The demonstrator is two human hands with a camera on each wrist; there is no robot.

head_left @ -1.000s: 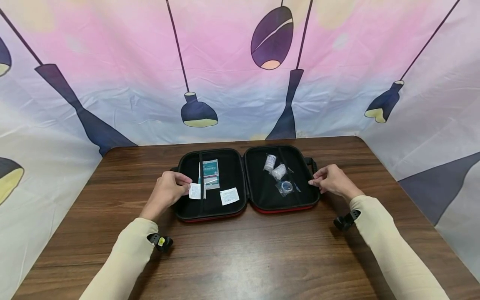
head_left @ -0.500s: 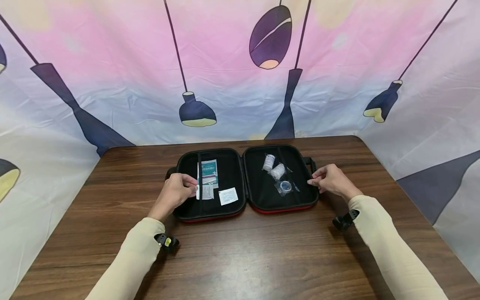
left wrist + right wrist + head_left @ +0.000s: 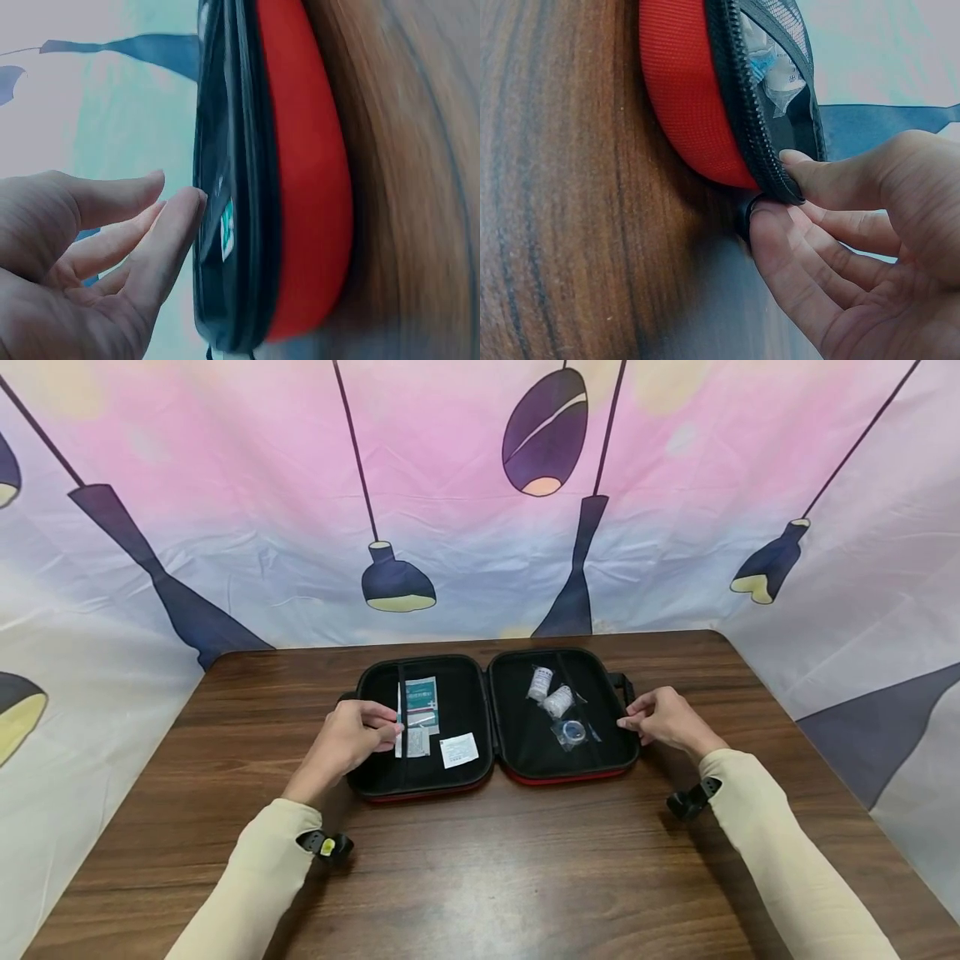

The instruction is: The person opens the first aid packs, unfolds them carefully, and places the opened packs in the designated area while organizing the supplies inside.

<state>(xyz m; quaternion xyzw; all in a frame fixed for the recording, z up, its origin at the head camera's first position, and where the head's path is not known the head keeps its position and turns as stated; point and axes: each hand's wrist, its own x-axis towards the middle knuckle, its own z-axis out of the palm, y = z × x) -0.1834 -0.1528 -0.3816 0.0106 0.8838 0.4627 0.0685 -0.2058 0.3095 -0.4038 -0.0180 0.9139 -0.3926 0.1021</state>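
Note:
A black-lined case with a red outer shell (image 3: 311,172) lies unfolded flat on the table. In its left half (image 3: 457,693), a teal packet (image 3: 422,697) and a small white packet (image 3: 418,743) lie under an elastic strap (image 3: 402,693). Another white packet (image 3: 459,750) lies loose beside them. My left hand (image 3: 351,737) is over the left edge near the strap, thumb and fingers apart with nothing between them in the left wrist view. My right hand (image 3: 667,722) pinches the rim of the right half (image 3: 754,127), thumb inside and fingers outside.
The right half holds two wrapped white bandage rolls (image 3: 558,702) and a bagged ring-shaped roll (image 3: 574,732), seemingly behind mesh. A black handle (image 3: 621,687) sticks out at the right. The wooden table (image 3: 495,877) meets a patterned cloth (image 3: 465,510) behind.
My left hand has moved right with the small white packet, which now lies under the strap, and has let it go. My right hand has stayed on the case rim.

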